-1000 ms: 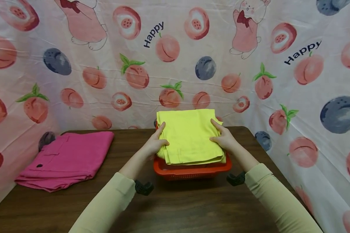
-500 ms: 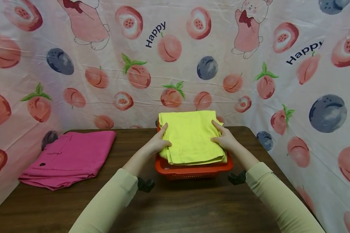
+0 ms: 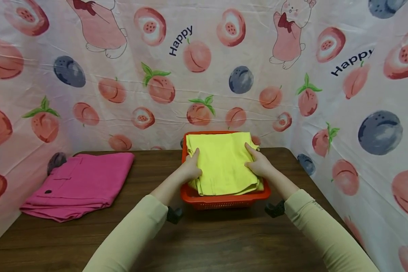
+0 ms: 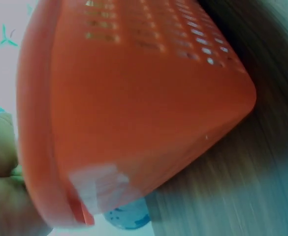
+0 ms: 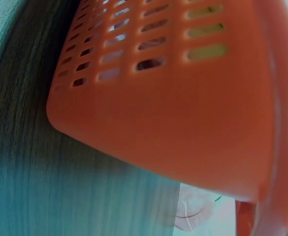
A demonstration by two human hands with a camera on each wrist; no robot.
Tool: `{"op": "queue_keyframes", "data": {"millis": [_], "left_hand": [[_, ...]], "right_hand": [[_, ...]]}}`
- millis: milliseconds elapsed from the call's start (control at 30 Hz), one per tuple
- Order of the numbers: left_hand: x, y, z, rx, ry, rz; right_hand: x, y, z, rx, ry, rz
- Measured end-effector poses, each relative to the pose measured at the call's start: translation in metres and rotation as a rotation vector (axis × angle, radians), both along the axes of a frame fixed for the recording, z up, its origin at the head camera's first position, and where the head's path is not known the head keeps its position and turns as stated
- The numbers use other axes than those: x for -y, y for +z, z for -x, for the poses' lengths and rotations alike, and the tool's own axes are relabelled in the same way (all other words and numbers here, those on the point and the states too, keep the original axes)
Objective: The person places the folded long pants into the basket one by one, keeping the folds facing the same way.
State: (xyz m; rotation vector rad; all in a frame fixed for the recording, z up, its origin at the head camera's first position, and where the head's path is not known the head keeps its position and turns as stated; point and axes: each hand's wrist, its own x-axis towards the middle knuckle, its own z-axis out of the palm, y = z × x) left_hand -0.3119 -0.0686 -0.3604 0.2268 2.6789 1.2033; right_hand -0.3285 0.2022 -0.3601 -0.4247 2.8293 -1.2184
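A folded yellow garment [image 3: 224, 162] lies inside the orange-red plastic basket [image 3: 224, 204], its top near rim height in the head view. My left hand [image 3: 191, 166] holds the garment's left side, inside the basket's left rim. On the opposite side my right hand [image 3: 259, 162] grips the right edge, thumb on top and the other fingers mostly hidden. From the left wrist, the perforated basket wall [image 4: 134, 98] fills most of the view, with part of the left hand [image 4: 6, 187] beyond the rim. The right wrist view shows the basket's other wall [image 5: 173, 118], with yellow cloth behind its slots.
A folded pink garment [image 3: 85, 185] with a dark button lies at the left of the dark wooden table [image 3: 217, 241]. Fruit-printed cloth [image 3: 204, 75] hangs behind the table and along both sides. The basket stands near the back edge.
The yellow garment has sunk lower into the basket, so the back rim shows now. My left hand has shifted slightly right and down; the right hand moved a little left. The pink garment stays put.
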Motion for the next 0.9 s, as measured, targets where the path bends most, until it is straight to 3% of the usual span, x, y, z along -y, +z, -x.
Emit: {"op": "queue_keyframes", "data": {"millis": [167,433,667,900], "left_hand": [[-0.009,-0.003,0.000,0.026,0.034,0.071],[-0.015,-0.007,0.000,0.032,0.067,0.086],[-0.024,-0.013,-0.002,-0.010,0.048,0.235],[-0.030,-0.016,-0.002,0.018,0.081,0.333]], "right_hand": [[0.003,0.000,-0.003,0.003,0.015,-0.072],[0.007,0.002,-0.005,-0.038,0.038,-0.216],[0.010,0.002,-0.004,-0.046,0.055,-0.336],[0.015,0.003,-0.002,-0.030,0.084,-0.450]]}}
